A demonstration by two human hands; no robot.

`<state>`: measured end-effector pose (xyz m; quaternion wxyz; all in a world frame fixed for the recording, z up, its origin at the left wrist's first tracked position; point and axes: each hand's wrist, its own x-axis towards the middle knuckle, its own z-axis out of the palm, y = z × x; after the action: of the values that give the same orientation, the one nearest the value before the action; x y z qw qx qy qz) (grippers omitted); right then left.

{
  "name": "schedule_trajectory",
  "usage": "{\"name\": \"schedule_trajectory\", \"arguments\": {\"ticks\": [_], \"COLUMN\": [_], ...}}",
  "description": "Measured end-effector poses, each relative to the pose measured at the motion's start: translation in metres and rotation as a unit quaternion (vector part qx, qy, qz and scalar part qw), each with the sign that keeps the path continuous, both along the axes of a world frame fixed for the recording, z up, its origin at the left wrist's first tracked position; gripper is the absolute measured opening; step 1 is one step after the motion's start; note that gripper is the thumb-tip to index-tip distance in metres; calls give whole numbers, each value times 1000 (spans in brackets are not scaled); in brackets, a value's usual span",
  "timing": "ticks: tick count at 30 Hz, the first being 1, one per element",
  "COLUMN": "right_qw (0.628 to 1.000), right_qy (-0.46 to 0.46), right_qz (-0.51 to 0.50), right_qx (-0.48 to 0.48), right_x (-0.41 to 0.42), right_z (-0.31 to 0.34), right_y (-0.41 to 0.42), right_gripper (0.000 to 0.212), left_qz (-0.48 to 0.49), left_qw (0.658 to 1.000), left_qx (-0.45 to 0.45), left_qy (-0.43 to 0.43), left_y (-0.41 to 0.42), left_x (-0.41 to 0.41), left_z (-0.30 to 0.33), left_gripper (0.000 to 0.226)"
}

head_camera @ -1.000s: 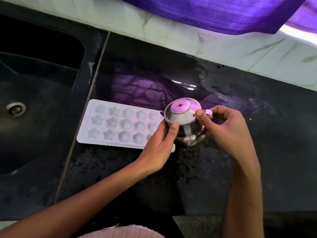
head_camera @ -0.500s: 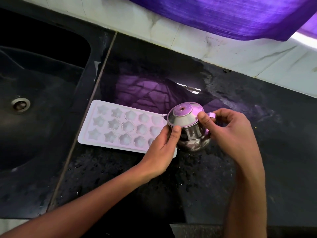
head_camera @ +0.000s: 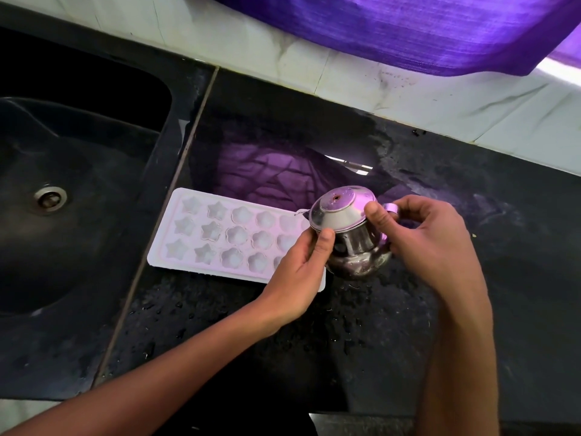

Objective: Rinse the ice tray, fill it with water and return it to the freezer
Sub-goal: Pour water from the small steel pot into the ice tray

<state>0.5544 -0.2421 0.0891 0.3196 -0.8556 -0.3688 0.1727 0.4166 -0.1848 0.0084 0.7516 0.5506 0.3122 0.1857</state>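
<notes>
We are at a dark, wet counter [head_camera: 314,357] with a sink [head_camera: 63,215] to our left and a purple cloth [head_camera: 393,29] hanging over the pale tiled wall behind. The tray [head_camera: 226,234] lies flat on the counter just beside the sink, moulds up, so it can take water where it sits. At its right end we hold a small steel pot [head_camera: 352,243] over the tray's edge, lid on. Our left hand [head_camera: 298,275] steadies the pot from the front, thumb curled against the lid's rim. Our right hand [head_camera: 430,243] grips the handle side, its fingers [head_camera: 375,215] pinching the lid edge, probably to keep the lid from slipping while we tip. Whether the moulds already hold water we cannot tell. We judge this the filling step, the freezer still to come.
</notes>
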Motion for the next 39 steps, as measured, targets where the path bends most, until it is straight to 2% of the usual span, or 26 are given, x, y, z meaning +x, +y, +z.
{"name": "schedule_trajectory", "arguments": {"ticks": [6,12,16,18,23,30,34,39], "right_qw": [999,995,993,994,997,1000,1000,1000], "right_qy": [47,79,93,91,73,22,10,-2], "right_qz": [2,4,1,5,21,5,0,3], "right_qx": [19,58,72,64,27,-7,-20,-26], "right_x": [9,9,4,4,1,-2,-3,-3], "right_z": [-4,-7,-7,-6,-7,-10,-8,-3], "right_y": [-4,-12,-18,-20,-24,-22,-23,-25], "right_gripper": [48,31,36,44,55,44,46,51], "left_qz": [3,35,21,12,-8,-24,-31,-47], "left_qw": [1000,999,999,1000,1000,999,998,997], "left_qx": [14,38,30,23,7,-31,-46,-50], "left_qy": [-6,-5,-9,-9,-3,27,25,22], "left_y": [1,-6,-11,-12,-15,-17,-18,-18], "left_x": [5,7,2,-2,-14,-14,-12,-12], "left_z": [-1,-4,-1,0,-5,-9,-11,-7], "left_gripper": [58,61,48,46,64,55,67,68]}}
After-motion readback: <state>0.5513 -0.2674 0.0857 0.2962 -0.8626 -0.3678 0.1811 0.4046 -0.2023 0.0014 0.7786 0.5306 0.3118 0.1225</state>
